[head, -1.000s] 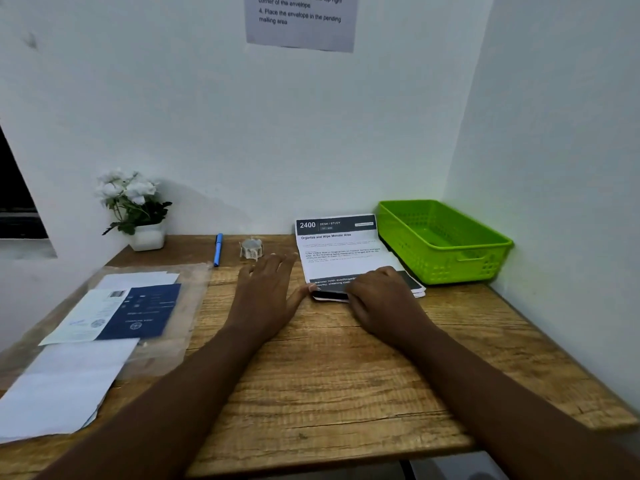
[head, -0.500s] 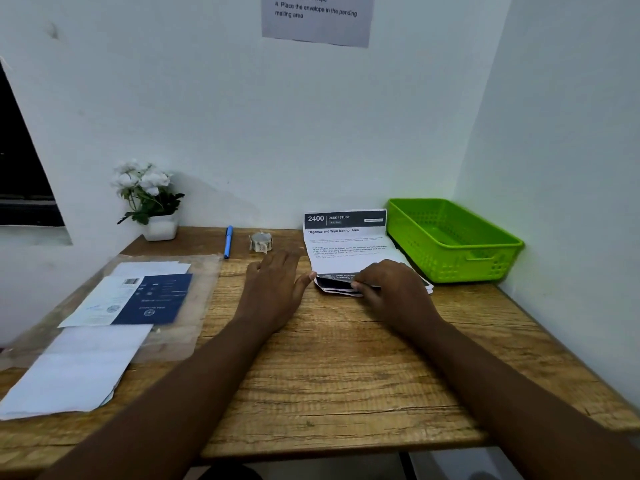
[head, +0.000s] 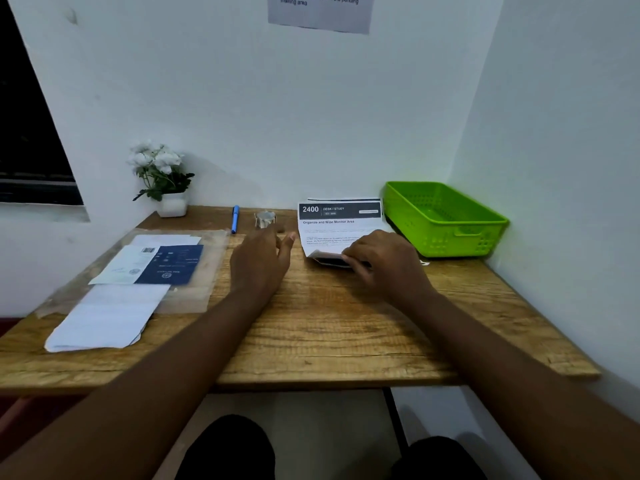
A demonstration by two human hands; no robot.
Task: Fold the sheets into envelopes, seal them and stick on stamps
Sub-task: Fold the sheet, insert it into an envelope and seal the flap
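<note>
A stack of printed sheets (head: 337,220) headed "2400" lies at the back of the wooden desk (head: 329,327), beside the green basket. My right hand (head: 384,263) pinches the near edge of the top sheet and curls it up and back. My left hand (head: 259,263) lies flat and open on the desk just left of the stack, fingers straight, not touching the paper. White envelopes (head: 104,317) lie at the front left. A clear plastic sleeve (head: 201,271) behind them holds a blue card and white slips.
An empty green plastic basket (head: 446,220) stands at the back right corner against the wall. A small roll (head: 265,219), a blue pen (head: 235,218) and a white flower pot (head: 162,183) line the back edge. A notice hangs on the wall (head: 320,12).
My right hand has lifted the near edge of the top sheet and rolled it back. My left hand has drawn slightly left, away from the stack. The view has tilted down.
</note>
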